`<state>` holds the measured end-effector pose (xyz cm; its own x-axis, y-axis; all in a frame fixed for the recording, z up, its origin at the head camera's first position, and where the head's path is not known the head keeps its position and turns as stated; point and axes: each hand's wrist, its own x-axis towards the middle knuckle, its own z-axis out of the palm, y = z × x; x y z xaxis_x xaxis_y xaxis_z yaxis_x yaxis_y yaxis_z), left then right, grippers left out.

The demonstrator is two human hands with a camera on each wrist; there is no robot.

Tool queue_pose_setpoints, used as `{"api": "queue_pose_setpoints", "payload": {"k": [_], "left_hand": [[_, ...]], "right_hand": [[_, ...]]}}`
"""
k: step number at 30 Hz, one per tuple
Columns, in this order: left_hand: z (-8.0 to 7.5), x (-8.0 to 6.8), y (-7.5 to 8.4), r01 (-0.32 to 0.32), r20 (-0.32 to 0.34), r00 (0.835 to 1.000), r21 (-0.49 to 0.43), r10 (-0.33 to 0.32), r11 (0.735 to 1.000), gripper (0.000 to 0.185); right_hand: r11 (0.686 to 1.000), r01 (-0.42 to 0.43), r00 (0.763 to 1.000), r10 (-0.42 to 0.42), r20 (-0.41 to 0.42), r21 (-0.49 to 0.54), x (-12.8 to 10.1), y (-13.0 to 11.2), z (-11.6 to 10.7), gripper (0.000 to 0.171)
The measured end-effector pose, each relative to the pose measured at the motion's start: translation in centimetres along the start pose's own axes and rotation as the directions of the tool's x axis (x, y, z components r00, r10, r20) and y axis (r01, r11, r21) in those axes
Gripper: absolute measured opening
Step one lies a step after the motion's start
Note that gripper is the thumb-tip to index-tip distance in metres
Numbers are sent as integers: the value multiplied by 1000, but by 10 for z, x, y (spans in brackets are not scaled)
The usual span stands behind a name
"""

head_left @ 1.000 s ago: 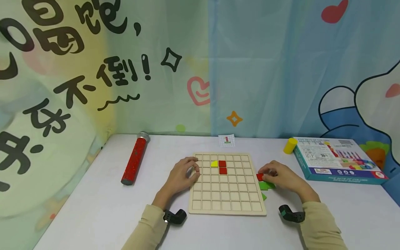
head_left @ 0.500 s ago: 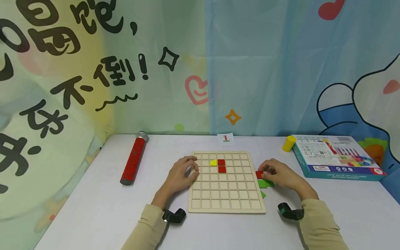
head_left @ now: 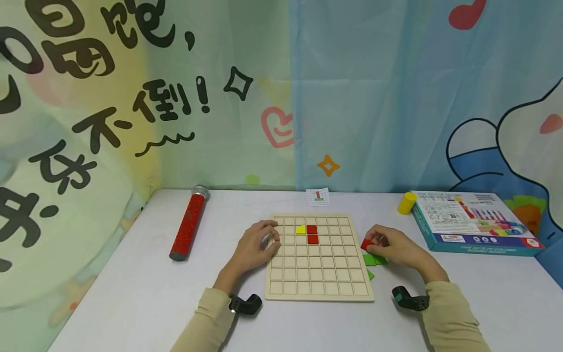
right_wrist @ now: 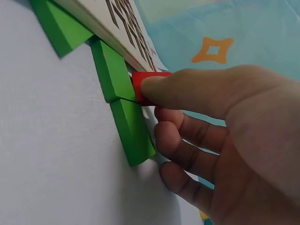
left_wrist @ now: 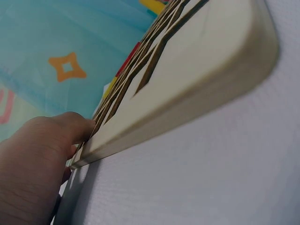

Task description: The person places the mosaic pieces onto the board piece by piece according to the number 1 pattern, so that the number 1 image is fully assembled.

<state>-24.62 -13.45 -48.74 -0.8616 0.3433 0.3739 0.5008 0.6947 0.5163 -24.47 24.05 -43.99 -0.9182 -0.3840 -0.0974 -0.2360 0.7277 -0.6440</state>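
Note:
My left hand (head_left: 257, 242) pinches the left edge of a wooden grid board (head_left: 318, 291), thumb on top and fingers at the side in the left wrist view. In the board's upper cells sit two red squares (head_left: 312, 239), one above the other, and a yellow piece (head_left: 301, 230) with a slanted side. To the right of the board, my right hand (head_left: 393, 247) pinches a red block (right_wrist: 140, 86) between thumb and fingers, tilted in the head view. Several green blocks (right_wrist: 112, 70) lie on the table just below it, along the board's right edge.
Behind the board lies a small card (head_left: 318, 196) printed with a grid pattern. A red microphone-shaped object (head_left: 189, 225) lies at the left. At the right are a yellow cylinder (head_left: 407, 203) and a flat teal box (head_left: 475, 222). A printed curtain (head_left: 352, 98) hangs behind the table.
The red block in my right hand has tipped from lying flat to tilted. My left hand has stayed on the board's edge. The head view has shifted slightly.

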Motion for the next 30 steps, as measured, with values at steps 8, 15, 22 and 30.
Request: {"api": "queue_pose_setpoints", "payload": {"k": [8, 15, 22, 30], "left_hand": [[1, -2, 0, -6, -14, 1000, 6, 6, 1000, 9], [1, -1, 0, -11, -19, 1000, 14, 12, 1000, 9], [0, 0, 0, -2, 0, 1000, 5, 2, 1000, 9], [0, 0, 0, -5, -2, 1000, 6, 5, 1000, 9]], "right_hand": [[1000, 21, 999, -21, -25, -11, -1, -2, 0, 15], [1000, 6, 1000, -5, -17, 28, 0, -5, 2, 17], [996, 45, 999, -47, 22, 84, 1, -9, 5, 21], [989, 86, 996, -89, 13, 124, 3, -15, 11, 19]]}}
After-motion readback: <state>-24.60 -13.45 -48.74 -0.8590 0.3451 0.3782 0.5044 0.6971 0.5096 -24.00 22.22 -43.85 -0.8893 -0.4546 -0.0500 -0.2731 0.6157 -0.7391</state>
